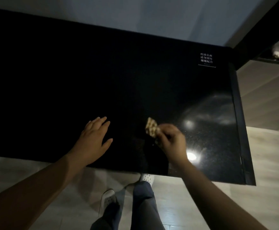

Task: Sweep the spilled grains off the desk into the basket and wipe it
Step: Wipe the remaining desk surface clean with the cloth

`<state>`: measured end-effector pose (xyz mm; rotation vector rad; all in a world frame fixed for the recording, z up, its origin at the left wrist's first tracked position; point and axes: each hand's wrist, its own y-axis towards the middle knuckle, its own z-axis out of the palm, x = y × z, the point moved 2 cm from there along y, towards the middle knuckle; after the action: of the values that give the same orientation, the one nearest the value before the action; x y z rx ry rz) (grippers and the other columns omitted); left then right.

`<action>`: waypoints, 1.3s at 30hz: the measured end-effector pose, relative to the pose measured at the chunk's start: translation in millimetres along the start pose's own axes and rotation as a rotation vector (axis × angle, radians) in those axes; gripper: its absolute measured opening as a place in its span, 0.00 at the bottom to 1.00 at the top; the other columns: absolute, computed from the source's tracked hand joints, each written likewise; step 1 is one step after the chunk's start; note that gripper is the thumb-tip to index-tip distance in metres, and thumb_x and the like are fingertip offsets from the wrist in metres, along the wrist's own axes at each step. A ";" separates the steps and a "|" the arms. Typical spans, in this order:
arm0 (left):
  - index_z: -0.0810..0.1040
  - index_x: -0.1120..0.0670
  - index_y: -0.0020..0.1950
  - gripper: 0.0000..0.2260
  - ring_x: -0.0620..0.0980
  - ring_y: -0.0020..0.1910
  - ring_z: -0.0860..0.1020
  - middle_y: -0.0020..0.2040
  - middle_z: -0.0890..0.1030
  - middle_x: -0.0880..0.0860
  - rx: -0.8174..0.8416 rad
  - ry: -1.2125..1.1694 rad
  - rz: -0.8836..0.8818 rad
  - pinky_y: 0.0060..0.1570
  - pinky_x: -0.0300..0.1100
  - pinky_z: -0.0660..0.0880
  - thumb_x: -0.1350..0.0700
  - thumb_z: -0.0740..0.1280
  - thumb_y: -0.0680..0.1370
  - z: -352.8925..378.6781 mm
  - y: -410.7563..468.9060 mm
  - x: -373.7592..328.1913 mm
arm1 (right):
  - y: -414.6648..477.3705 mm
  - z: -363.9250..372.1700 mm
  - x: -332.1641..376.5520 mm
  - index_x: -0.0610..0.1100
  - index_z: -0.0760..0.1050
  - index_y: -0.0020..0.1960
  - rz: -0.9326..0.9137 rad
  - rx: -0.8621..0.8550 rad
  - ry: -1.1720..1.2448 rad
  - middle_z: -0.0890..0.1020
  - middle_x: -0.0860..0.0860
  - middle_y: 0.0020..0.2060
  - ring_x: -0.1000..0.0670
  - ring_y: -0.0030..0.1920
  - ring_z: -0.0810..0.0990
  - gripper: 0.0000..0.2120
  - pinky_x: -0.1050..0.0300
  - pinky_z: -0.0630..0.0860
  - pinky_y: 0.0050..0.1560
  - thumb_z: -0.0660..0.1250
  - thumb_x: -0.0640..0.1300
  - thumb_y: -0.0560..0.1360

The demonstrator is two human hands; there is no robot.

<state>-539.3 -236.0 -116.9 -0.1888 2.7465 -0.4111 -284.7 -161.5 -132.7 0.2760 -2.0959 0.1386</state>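
The right hand (170,140) pinches a small patterned cloth (152,127) by its near edge over the front right of the glossy black bench (135,72), while the left hand (94,140) lies flat, fingers spread; the cloth looks light and limp, probably best bunched firmly for wiping.

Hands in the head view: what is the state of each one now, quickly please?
Left hand: open, fingers straight, on the glossy black desk.
Right hand: closed, pinching a small tan patterned cloth.
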 end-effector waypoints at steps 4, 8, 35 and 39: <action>0.56 0.54 0.77 0.29 0.50 0.77 0.48 0.78 0.52 0.51 0.003 0.009 0.027 0.75 0.46 0.46 0.45 0.60 0.79 5.2 -16.7 5.1 | 29.7 6.8 -10.1 0.45 0.83 0.50 0.041 -0.047 -0.135 0.81 0.55 0.50 0.49 0.53 0.78 0.06 0.48 0.76 0.56 0.69 0.42 0.75; 0.56 0.54 0.77 0.29 0.51 0.77 0.47 0.78 0.52 0.51 0.008 0.029 0.047 0.75 0.46 0.46 0.45 0.60 0.79 11.7 -32.1 14.0 | -20.6 36.1 -9.6 0.45 0.83 0.48 0.020 -0.017 -0.132 0.83 0.52 0.50 0.52 0.52 0.78 0.06 0.54 0.74 0.56 0.69 0.42 0.74; 0.55 0.53 0.77 0.29 0.50 0.77 0.47 0.78 0.52 0.50 0.013 -0.013 0.043 0.74 0.48 0.51 0.46 0.61 0.79 23.0 -62.3 20.9 | -111.1 38.6 0.0 0.41 0.82 0.44 0.098 -0.130 -0.140 0.79 0.51 0.44 0.57 0.44 0.76 0.06 0.67 0.70 0.44 0.66 0.40 0.73; 0.56 0.53 0.77 0.29 0.50 0.77 0.48 0.78 0.52 0.50 0.015 -0.009 0.034 0.75 0.48 0.51 0.46 0.61 0.79 18.7 -63.9 25.1 | -156.0 63.4 18.7 0.46 0.82 0.41 0.111 0.069 -0.045 0.77 0.61 0.39 0.63 0.42 0.76 0.06 0.71 0.69 0.44 0.67 0.38 0.72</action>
<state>-550.8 -306.1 -122.2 -0.1393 2.7332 -0.4201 -307.3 -328.4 -151.3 0.2058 -2.1544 0.2742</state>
